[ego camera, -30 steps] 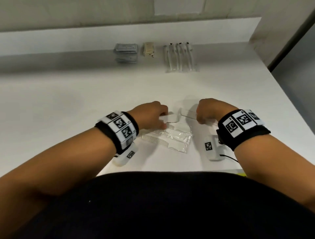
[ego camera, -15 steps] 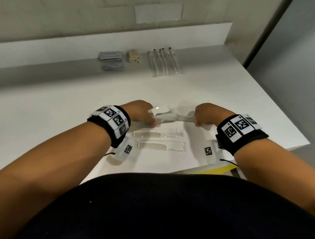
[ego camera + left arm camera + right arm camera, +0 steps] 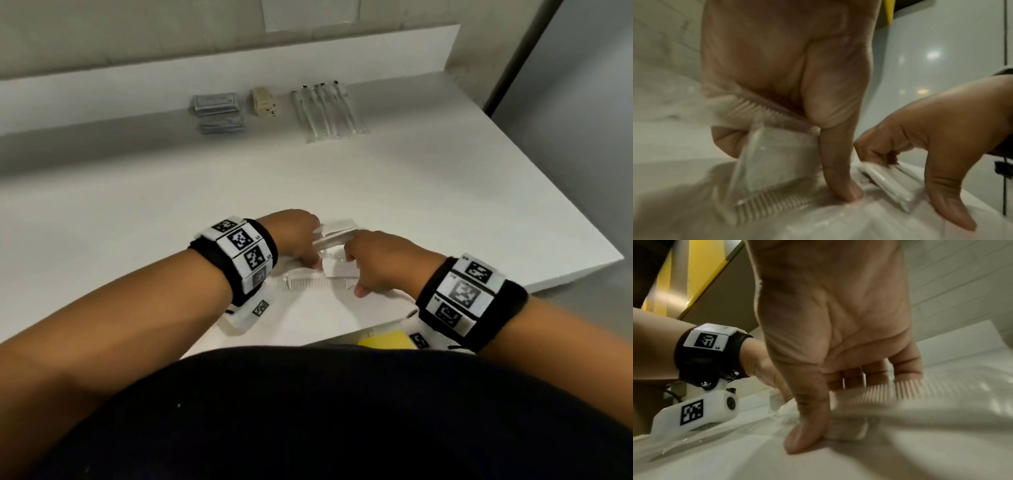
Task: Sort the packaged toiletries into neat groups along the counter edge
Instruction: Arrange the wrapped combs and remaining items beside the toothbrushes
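While both hands [image 3: 329, 253] gather combs [image 3: 318, 283], wristband [image 3: 704, 340] reads "LS".

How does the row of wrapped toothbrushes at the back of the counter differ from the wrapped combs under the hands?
The wrapped toothbrushes lie untouched in a tidy side-by-side row near the back ledge; the wrapped combs are near the front edge, not yet aligned, handled by the left hand and right hand. The toothbrushes point away from the person; the combs lie crosswise. Both are pale items in clear plastic.
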Available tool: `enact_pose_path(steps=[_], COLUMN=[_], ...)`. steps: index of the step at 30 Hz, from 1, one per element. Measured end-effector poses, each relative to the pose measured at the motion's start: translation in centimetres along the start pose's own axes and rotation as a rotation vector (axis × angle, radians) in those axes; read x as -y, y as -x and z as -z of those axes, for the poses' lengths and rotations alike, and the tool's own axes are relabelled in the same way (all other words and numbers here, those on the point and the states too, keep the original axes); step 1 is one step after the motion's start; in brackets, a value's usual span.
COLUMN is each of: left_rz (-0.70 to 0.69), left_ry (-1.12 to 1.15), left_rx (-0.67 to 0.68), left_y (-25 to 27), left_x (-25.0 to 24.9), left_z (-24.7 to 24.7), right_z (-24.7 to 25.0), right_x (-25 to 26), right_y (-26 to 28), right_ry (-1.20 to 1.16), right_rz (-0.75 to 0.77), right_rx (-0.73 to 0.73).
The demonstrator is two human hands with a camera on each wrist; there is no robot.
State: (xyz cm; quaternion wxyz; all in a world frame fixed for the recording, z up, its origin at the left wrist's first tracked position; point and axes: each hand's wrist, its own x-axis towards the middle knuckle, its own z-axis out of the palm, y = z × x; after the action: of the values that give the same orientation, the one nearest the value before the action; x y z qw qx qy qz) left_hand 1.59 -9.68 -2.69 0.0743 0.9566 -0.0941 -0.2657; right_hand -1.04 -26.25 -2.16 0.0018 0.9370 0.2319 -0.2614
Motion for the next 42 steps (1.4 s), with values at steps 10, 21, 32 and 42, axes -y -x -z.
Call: enact_pose_path(steps=[10,21,32,42], left_rz=[0.049,0.15,0.275,0.482], left_ry=[0.129,0.489,0.747,0.897], left_rx=[-0.048,-0.274,-0.327,-0.383], left_y=[0.1,-6.6,-20.4,-21.5], left_x=[1.4,-2.8,-14.8,-14.1], left_z=[0.4,4.4,8.9,8.5], right_z=[0.0,7.0,9.9,13.7], right_x=[-0.9,-13.7,-28.9,-30.1], right_y=[0.2,-0.8,-8.3,-14.7], right_ry=[-0.054,-0.334,-0.52,-0.32], right_rz=[0.045,-0.25,-0.425,0.104], right_rx=[0.022,-0.099,-0.1,-0.29])
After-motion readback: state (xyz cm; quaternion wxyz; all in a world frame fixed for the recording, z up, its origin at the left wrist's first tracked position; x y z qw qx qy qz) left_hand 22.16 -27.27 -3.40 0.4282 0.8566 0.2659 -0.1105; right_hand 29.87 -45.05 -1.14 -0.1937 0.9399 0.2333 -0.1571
